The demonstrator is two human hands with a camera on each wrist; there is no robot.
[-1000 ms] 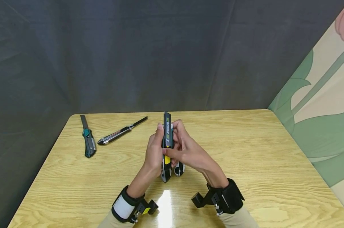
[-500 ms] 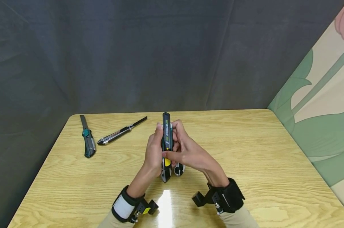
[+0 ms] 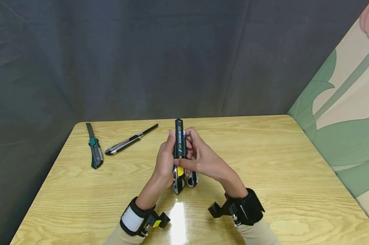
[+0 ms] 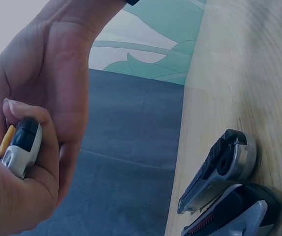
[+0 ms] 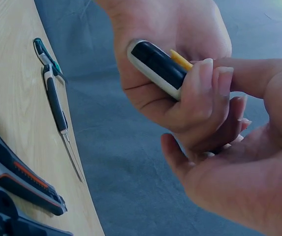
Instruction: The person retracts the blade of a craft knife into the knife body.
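In the head view my left hand [image 3: 163,163] grips a dark utility knife [image 3: 179,139], its printed side up. Its yellow slider [image 3: 180,171] faces me; my right thumb lies across the knife just above that slider. Behind the knife the other fingers of my right hand [image 3: 210,163] are curled, partly hidden. The right wrist view shows the held knife's black-and-white end [image 5: 158,66] among the left fingers. Beneath the hands lie a black-and-silver utility knife [image 3: 178,187] and another with a rounded end [image 3: 192,180], both partly covered.
A green-and-grey utility knife [image 3: 95,153] lies on the wooden table [image 3: 264,163] at the far left. Beside it a slim silver-and-black knife [image 3: 123,145] lies slanted. Dark cloth [image 3: 160,61] hangs behind the table, and a flower-patterned panel [image 3: 349,143] stands at the right.
My right thumb shifts slightly toward me on the knife, then back a little. The left hand keeps its grip. The knives on the table stay put; the view shifts slightly.
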